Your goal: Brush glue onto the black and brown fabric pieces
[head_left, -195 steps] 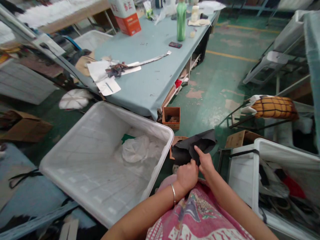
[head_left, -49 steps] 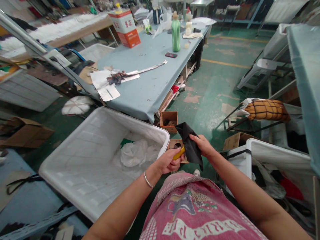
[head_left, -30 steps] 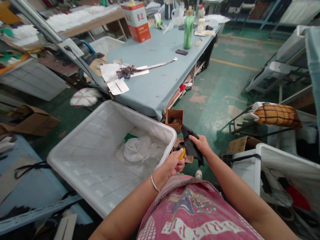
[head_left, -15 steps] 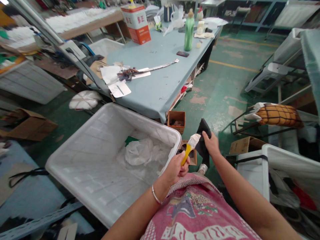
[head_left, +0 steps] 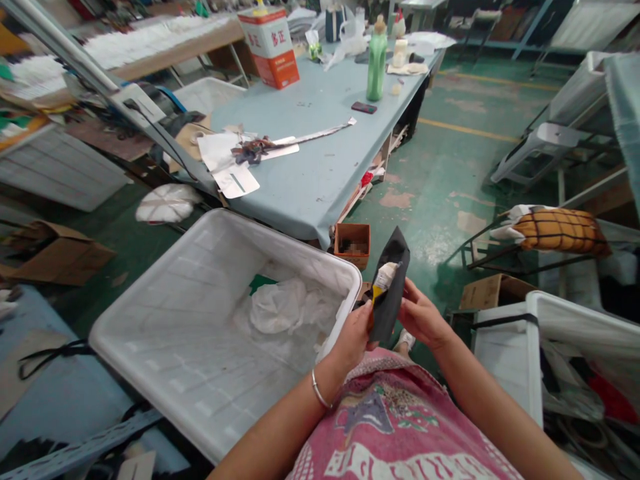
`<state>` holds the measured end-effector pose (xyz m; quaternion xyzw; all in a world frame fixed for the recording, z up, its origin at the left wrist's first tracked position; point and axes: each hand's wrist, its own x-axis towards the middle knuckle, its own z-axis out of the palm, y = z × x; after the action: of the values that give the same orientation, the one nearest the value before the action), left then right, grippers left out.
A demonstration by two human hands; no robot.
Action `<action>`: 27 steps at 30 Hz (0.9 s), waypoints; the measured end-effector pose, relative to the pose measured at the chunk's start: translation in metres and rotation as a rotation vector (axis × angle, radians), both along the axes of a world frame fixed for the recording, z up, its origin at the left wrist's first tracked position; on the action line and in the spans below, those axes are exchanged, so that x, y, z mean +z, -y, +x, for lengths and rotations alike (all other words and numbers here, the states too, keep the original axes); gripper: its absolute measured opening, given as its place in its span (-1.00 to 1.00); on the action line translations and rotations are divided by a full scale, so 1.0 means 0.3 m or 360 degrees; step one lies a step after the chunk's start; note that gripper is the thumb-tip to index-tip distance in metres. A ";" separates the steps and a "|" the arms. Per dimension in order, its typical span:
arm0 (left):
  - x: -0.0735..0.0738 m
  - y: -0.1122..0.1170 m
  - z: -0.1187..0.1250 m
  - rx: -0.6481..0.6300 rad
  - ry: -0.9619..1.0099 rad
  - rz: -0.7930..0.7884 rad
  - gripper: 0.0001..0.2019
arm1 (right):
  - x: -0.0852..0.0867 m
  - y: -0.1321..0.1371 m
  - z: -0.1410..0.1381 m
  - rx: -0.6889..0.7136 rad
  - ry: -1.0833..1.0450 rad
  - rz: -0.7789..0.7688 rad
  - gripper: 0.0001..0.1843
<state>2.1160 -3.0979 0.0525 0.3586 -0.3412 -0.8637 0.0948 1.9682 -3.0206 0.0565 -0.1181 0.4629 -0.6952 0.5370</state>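
A paintbrush (head_left: 381, 283) with a yellow handle and pale bristles is gripped in my left hand (head_left: 357, 330), which is closed round the handle. Its bristles lie against a dark grey-black flat piece (head_left: 393, 297), perhaps fabric or thin sheet, that stands nearly upright in front of me. My right hand (head_left: 424, 312) holds this dark piece from its right side, with the fingers partly behind it. The lower edge of the piece reaches my left hand. Just left of both hands is the rim of a big white plastic bin (head_left: 165, 267), with a crumpled clear bag (head_left: 278, 305) inside.
A blue-covered table (head_left: 310, 173) stands ahead, bearing a red-and-white tin (head_left: 270, 50), a green bottle (head_left: 377, 63) and a phone (head_left: 364, 107). Below its corner is a small brown box (head_left: 353, 243). Another white bin (head_left: 535, 360) stands at the right, near a stool (head_left: 545, 143).
The dark piece has turned and moved left, towards the brush, so its broad face now lies behind the bristles. My right hand has come closer to my left and shifted its hold.
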 end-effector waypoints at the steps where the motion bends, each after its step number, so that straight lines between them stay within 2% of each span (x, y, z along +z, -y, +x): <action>1: -0.001 -0.012 -0.002 -0.0014 0.0000 -0.0026 -0.47 | -0.009 0.009 0.011 -0.0007 -0.0053 -0.0009 -0.32; 4: -0.018 -0.060 -0.001 -0.0084 0.0009 -0.0087 -0.48 | -0.022 0.030 0.025 -0.0013 -0.0310 0.0044 -0.37; 8: -0.018 -0.103 -0.002 -0.0141 0.0057 -0.0118 -0.54 | -0.012 0.036 0.013 -0.0132 -0.0675 0.0340 -0.52; 11: 0.005 -0.106 -0.011 -0.0192 0.0067 -0.0073 -0.59 | -0.012 0.036 0.005 -0.0191 -0.0824 0.0483 -0.53; 16: 0.025 -0.096 -0.016 -0.0272 0.0025 -0.0032 -0.57 | -0.035 0.025 -0.013 -0.0278 -0.1081 0.0522 -0.53; 19: 0.033 -0.077 0.000 -0.0373 -0.0018 0.0069 -0.54 | -0.044 0.008 -0.045 -0.0225 -0.1150 0.0507 -0.49; 24: 0.045 -0.021 0.030 -0.0618 -0.0143 0.0309 -0.53 | -0.051 -0.006 -0.117 0.0008 -0.1135 0.0427 -0.51; 27: 0.045 0.003 0.024 -0.0693 -0.0086 0.0251 -0.52 | -0.054 -0.006 -0.136 0.0074 -0.1112 0.0426 -0.51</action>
<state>2.1231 -3.0986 0.0661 0.2596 -0.3393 -0.8970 -0.1131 1.9275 -3.0187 0.0403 -0.2874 0.7022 -0.5340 0.3730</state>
